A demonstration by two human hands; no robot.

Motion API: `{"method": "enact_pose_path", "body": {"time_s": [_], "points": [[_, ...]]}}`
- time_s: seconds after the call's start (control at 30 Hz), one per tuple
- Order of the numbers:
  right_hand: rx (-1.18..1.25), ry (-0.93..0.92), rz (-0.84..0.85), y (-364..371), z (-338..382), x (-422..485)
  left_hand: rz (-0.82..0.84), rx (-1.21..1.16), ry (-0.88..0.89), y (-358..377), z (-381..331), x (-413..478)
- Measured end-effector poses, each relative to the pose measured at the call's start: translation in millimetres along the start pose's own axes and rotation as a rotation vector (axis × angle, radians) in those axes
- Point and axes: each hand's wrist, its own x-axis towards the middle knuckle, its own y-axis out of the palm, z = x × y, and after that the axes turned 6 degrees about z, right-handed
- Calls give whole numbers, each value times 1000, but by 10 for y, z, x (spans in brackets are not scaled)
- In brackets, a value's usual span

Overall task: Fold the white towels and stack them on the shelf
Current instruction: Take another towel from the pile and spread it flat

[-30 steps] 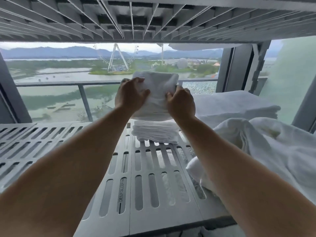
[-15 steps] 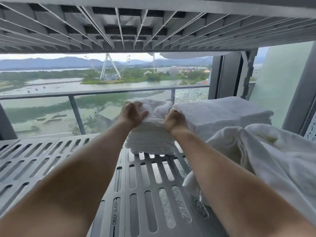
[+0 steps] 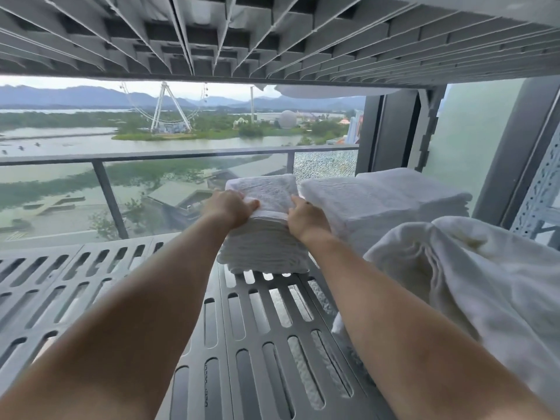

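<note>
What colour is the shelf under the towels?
The shelf is grey, with rows of long slots; head view.

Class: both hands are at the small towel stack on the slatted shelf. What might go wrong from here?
Pulling the left hand and right hand away may drag the top towel askew on its small stack.
The loose unfolded towel beside the right forearm could get snagged and slide off the shelf.

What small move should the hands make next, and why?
Probably let go and draw both hands back. The left hand and right hand grip the top folded white towel, which already lies squarely on the white towel stack on the grey slotted shelf.
</note>
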Motion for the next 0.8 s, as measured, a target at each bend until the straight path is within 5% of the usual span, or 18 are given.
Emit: {"method": "enact_pose_path", "body": {"time_s": [0.8], "points": [[9, 93, 11, -188, 131, -442, -47, -34, 86, 4, 104, -206]]}}
